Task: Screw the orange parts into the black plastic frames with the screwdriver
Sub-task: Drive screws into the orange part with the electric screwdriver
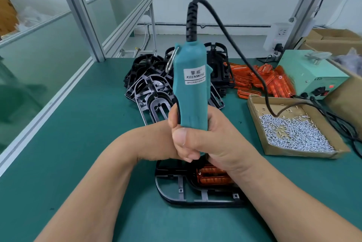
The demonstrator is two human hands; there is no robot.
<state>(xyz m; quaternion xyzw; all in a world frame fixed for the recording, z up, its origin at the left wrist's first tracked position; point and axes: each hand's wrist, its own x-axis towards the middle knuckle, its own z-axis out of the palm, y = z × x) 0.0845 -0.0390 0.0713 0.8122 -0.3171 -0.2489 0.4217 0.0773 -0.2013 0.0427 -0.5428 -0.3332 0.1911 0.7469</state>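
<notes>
I see the teal screwdriver (191, 87) standing nearly upright in the middle of my view, its lower end hidden behind the hands. The right hand (211, 140) is wrapped tightly around the bottom of its body, thumb laid across the front. The left hand (161, 142) reaches in from the left and tucks behind the right one against the tool; I cannot tell how its fingers lie. Directly beneath both hands a black frame (176, 190) lies flat on the green surface (78, 143), with an orange part (212, 176) seated in its right half, partly covered by the right wrist. A black cable (235, 42) rises from the top of the tool and loops down to the right, passing over a cardboard tray (254, 108) of small silver screws (293, 132). Behind the tool sits a pile of black frames (148, 83), and just to its right a heap of orange parts (274, 79). A pale green power box (305, 73) stands at the far right, beside the heap.
</notes>
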